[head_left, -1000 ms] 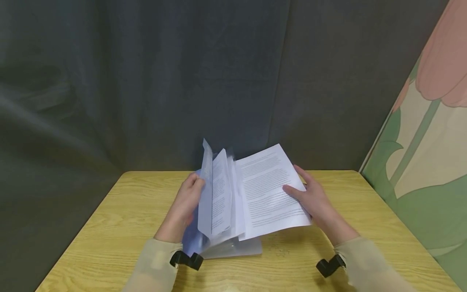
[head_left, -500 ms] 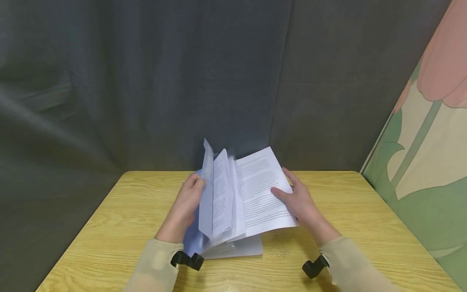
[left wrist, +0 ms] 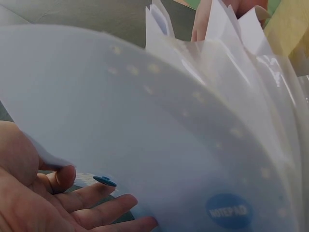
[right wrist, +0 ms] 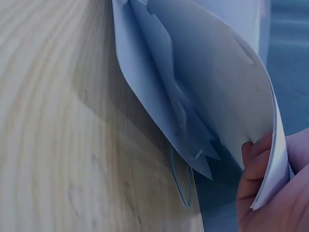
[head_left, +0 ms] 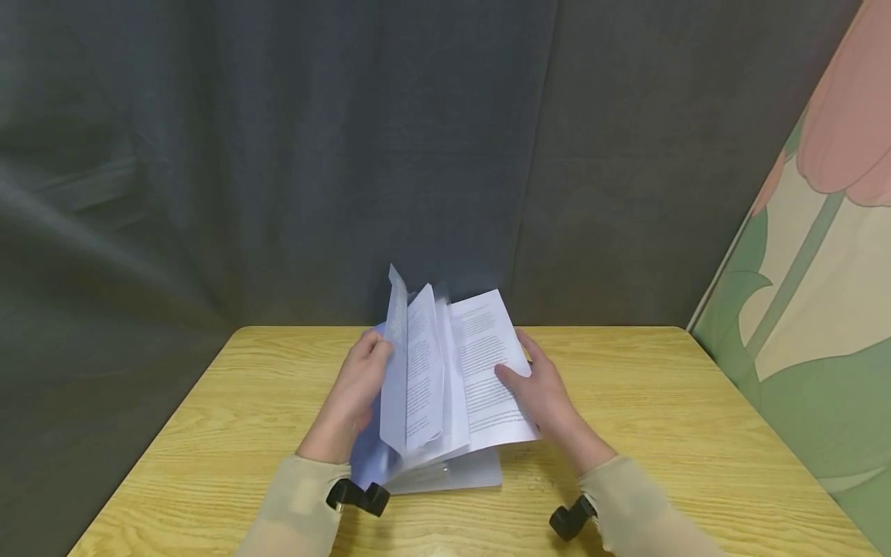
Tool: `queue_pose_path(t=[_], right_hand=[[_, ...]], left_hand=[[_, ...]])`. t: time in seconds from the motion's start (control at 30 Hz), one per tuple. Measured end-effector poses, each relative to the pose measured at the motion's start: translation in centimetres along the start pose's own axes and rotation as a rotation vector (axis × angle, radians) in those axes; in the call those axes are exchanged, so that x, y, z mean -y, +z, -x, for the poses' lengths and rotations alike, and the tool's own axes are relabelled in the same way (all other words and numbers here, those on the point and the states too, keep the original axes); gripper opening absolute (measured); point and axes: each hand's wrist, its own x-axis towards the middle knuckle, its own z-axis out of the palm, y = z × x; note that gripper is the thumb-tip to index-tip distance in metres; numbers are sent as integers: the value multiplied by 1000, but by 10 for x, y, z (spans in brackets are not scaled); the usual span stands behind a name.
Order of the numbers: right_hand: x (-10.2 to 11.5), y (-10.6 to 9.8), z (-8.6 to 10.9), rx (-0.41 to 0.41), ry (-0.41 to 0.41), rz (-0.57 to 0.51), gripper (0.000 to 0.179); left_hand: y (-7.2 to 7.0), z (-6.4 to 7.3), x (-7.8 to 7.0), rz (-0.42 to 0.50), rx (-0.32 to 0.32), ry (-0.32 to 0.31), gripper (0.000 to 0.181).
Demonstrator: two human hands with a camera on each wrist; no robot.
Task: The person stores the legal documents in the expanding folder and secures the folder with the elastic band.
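A pale blue plastic document folder (head_left: 370, 455) stands fanned open on the table, with clear pockets and printed pages inside. "NOTEPAD" is printed on its cover (left wrist: 120, 121) in the left wrist view. My left hand (head_left: 356, 379) pinches the cover's left edge, and a small dark blue button (left wrist: 105, 181) shows near its fingers. My right hand (head_left: 546, 393) grips the right edge of printed paper sheets (head_left: 486, 348), thumb in front and fingers behind. The sheets' left part is hidden among the pockets. In the right wrist view, the sheets (right wrist: 227, 82) bow outward above the folder's back layers.
The wooden table (head_left: 668, 433) extends to both sides of the folder. A dark curtain (head_left: 445, 155) hangs behind it, and a flower-patterned wall (head_left: 821, 309) stands at the right. A thin elastic loop (right wrist: 183, 189) hangs from the folder's back edge.
My right hand has moved left with the printed sheets, whose visible part has narrowed as they slide in among the pockets. My left hand and the folder have barely moved.
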Motion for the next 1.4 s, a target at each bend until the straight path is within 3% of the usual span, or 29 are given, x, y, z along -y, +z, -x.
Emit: queue_pose_path(t=[0.37,0.57,0.8,1.1,1.4], right_hand=[[0,24,5,31,36,25,81],[-2,21,10,98,8,-60,76],[-7,13,12,119,-21,-55,64],[-15,27,15,79,-90,71,57],[-12,49,22,38,-121,110,55]], left_hand=[[2,0,1,9,5,11,16],[4,0,0,2,5,1,16],[3,-1,-4,-17,1,2,16],[2,-1,-2,-10,-1,1,15],[2,0,-1,-8,1,3,14]])
